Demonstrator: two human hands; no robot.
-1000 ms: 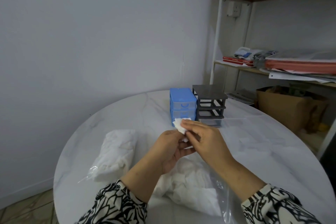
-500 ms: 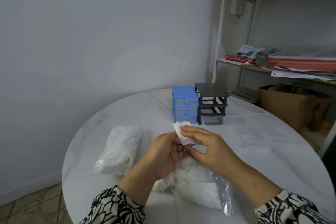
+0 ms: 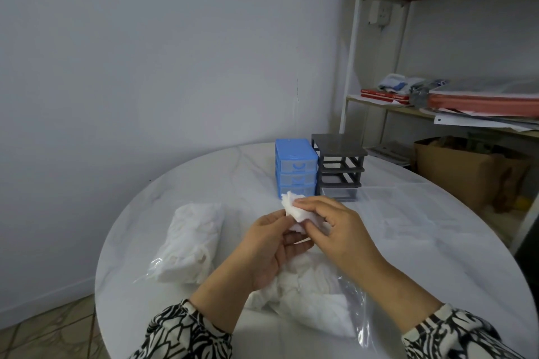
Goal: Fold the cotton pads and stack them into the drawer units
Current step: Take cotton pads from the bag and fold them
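Note:
A white cotton pad point(image 3: 295, 210) is held above the table between both hands. My left hand point(image 3: 267, 248) pinches its lower edge from the left, and my right hand point(image 3: 335, 230) curls over it from the right, fingers on top. Under my wrists lies an open clear bag of white cotton pads point(image 3: 309, 300). A second bag of pads point(image 3: 189, 242) lies to the left. Behind the hands stand a blue drawer unit point(image 3: 296, 167) with three shut drawers and a dark grey drawer unit point(image 3: 339, 166) beside it, its upper slots empty.
The round white marble table point(image 3: 423, 256) ends near a pale wall on the left. Flat clear plastic pieces point(image 3: 408, 213) lie to the right of the grey unit. A shelf rack with papers point(image 3: 481, 105) and a cardboard box point(image 3: 466, 172) stand at the right.
Both hands have stayed together on the pad, working it between the fingers; the right fingers now cover more of it. The camera view has shifted slightly.

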